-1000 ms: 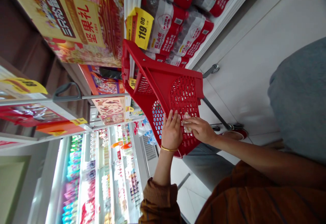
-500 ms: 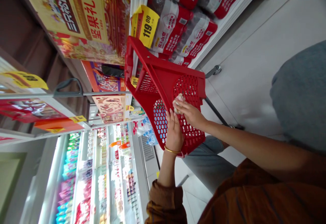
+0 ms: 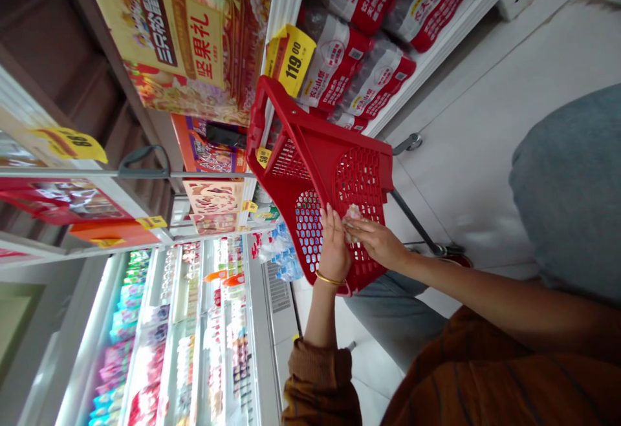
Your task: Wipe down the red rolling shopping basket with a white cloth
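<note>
A red plastic shopping cart basket (image 3: 317,148) with honeycomb holes fills the middle of the head view, which is turned sideways. My left hand (image 3: 334,248), a gold bangle at its wrist, lies along the basket's edge with its fingers stretched out. Beside it, my right hand (image 3: 381,242) presses a crumpled, pale pinkish cloth (image 3: 353,214) against the perforated side of the basket. The fingers of that hand are bent over the cloth and partly cover it. My left thumb is hidden.
Shelves hold packs of red-labelled water bottles (image 3: 373,83) and a nut gift box (image 3: 194,38), with a yellow price tag (image 3: 290,61) between. A lit cooler (image 3: 194,335) stands at lower left. Cart wheels (image 3: 414,140) rest on the tiled floor (image 3: 466,174). A denim-clad leg (image 3: 572,187) is at right.
My right hand and the cloth have moved slightly right and down along the basket's side, away from its top edge. My left hand stays on the edge. The view has shifted a little.
</note>
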Demonstrator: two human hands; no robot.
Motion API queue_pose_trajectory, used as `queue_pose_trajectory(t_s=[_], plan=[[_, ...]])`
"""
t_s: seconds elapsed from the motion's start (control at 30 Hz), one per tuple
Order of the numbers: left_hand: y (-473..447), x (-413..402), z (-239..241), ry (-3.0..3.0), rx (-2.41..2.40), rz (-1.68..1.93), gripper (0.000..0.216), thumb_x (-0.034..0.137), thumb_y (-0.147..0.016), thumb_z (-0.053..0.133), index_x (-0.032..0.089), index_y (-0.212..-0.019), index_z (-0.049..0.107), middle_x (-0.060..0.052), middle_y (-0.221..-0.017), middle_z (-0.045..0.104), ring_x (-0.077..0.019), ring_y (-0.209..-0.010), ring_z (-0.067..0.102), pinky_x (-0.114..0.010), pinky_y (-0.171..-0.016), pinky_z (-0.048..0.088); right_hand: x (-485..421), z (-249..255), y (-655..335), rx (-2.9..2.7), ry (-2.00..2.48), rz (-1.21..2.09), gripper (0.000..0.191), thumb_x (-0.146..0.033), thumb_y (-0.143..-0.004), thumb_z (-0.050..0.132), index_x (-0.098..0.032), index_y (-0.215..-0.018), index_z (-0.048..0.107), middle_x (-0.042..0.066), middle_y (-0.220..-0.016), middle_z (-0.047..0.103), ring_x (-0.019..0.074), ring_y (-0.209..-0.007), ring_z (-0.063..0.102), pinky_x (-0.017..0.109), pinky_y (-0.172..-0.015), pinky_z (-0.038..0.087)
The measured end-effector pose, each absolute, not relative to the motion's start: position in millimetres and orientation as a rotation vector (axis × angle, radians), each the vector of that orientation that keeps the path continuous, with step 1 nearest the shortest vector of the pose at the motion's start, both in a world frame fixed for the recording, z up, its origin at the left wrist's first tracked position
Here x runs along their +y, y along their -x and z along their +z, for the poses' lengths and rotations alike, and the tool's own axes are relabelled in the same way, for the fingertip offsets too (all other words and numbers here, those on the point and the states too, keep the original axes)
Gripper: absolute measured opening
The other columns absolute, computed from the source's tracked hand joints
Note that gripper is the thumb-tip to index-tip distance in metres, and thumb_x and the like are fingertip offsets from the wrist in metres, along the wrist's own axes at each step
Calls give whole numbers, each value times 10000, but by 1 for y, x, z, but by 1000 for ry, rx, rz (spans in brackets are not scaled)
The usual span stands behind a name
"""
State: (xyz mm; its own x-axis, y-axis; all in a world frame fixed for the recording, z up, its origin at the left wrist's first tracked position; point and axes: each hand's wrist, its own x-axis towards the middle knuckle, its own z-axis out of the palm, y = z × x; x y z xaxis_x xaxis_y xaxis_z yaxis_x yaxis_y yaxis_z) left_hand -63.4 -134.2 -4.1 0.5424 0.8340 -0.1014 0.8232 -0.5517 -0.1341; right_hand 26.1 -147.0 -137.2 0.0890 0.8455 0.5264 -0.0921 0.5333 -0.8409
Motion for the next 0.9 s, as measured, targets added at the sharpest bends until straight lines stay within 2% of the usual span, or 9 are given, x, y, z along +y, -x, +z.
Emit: queue_pose_trajectory(t_s=[0.13,0.2,0.4,0.5,0.73,0.9], plan=[[61,-138,-1,2673,-1593,163,696,127,-934,305,230,-1478,-115,-77,-1564,-119,-221,-1431,-65,-492,-1173,183,-136,-132,-34,-1238,791,762,392,-82,-887,409,-215,-1197,608,88,-1188,645,206,-1156,575,432,-984,500],[58,-140,0,2650,-1661,147,662,220,-960,305,209,-1482,-101,-84,-1563,-130,-220,-1431,-68,-474,-1177,176,-119,-122,-36,-1173,818,757,386,-92,-896,406,-226,-1202,600,84,-1211,627,208,-1188,546,444,-1008,474],[52,-145,0,2624,-1712,161,637,326,-980,220,145,-1473,-141,-118,-1571,-84,-210,-1437,-42,-420,-1189,150,-68,-96,-30,-1200,692,777,437,-138,-951,352,-227,-1370,437,78,-1442,433,197,-1401,276,466,-1142,296],[51,-144,0,2636,-1734,136,637,365,-980,196,128,-1474,-129,-127,-1571,-72,-211,-1439,-29,-416,-1187,153,-71,-100,-27,-1253,654,789,464,-162,-964,353,-253,-1419,358,60,-1487,372,190,-1430,183,473,-1154,266],[49,-142,0,2648,-1766,109,647,430,-973,137,115,-1473,-129,-122,-1567,-106,-206,-1440,-25,-395,-1190,136,-101,-107,-30,-1344,641,799,465,-165,-955,396,-228,-1415,375,95,-1441,440,199,-1395,290,477,-1145,289],[48,-141,1,2677,-1739,112,675,465,-966,109,71,-1473,-98,-142,-1569,-84,-229,-1441,-24,-386,-1190,123,-120,-108,-32,-1371,609,797,459,-183,-946,423,-209,-1404,398,99,-1441,438,212,-1404,268,474,-1149,290]])
